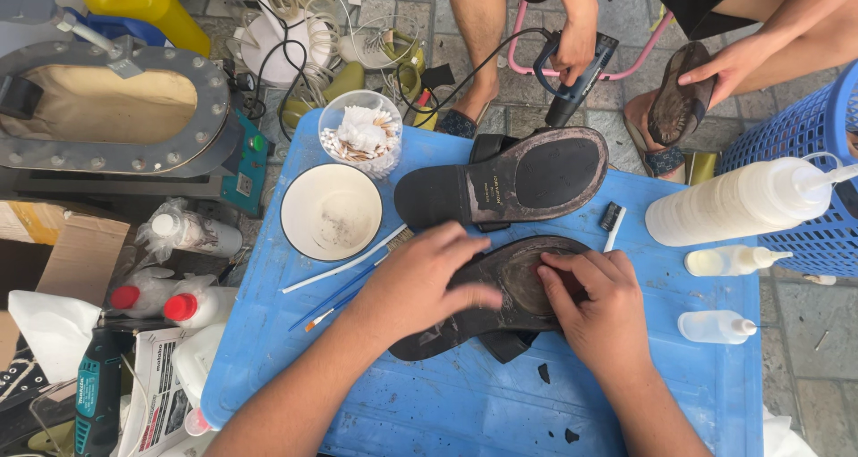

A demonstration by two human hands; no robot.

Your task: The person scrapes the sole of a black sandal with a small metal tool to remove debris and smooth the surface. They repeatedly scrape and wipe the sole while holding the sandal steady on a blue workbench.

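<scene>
From the head camera, a dark sandal (487, 305) lies sole-up on the blue worktop (465, 403), near its front edge. The left hand (420, 283) lies flat on the heel half of the sole, fingers (465, 243) together and stretched out, pressing down without gripping. The right hand (599, 310) rests on the forefoot, its fingers (559, 265) bunched with the tips pressed against the sole; whether they pinch anything I cannot tell.

Just behind lies a second sandal (505, 184), also sole-up, with a worn black sole patch. To its left stands a white bowl (332, 211) (only grey smudges inside), and behind that a clear cup (361, 131) holding cotton swabs and crumpled white tissue. Thin brushes (344, 283) lie beside the bowl.

At the right a large white squeeze bottle (737, 202) lies on its side, with two small squeeze bottles (728, 260) (715, 326) of pale liquid near it, and a blue basket (795, 162) behind.

Across the worktop another person holds a heat gun (576, 77) in one hand (572, 50) and a dark sole (679, 95) in the other hand (728, 64).
</scene>
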